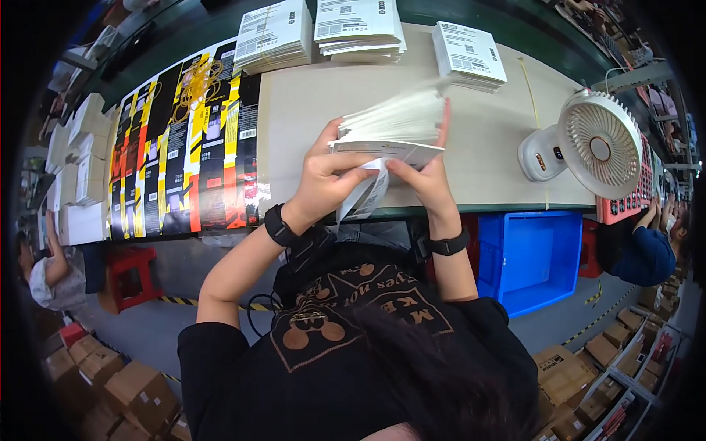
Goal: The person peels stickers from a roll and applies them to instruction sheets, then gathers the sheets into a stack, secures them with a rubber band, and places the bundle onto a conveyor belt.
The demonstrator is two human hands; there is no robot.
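- A busy workroom with a grey floor; a beige-topped surface (294,103) crosses the upper half of the frame.
- Far left: a co-worker (55,272) sits beside white stacks (88,169); cardboard boxes (143,389) fill the lower left, their contents hidden.
- Left of centre: black, yellow and red printed sheets (151,162) lie side by side, with a tangle of rubber bands (197,88) on top.
- Upper centre: two piles of white booklets (273,37) (359,29) stand side by side, the left one with a band across it.
- Centre: the left hand (323,180) and right hand (426,184) are together on one thick bundle of white leaves (390,125), gripping opposite ends, with thumbs at a folded-back leaf (368,195). The leaves are fanned and partly blurred, so this bundle seems partway through handling, not yet squared up.
- Upper right: a smaller booklet pile (469,55); whether these piles are finished or waiting, I cannot tell.
- Lower right of centre: a blue bin (515,250), blue inner walls showing.
- Right: a white fan (599,147) beside a pinkish-red crate (629,209), contents unclear.
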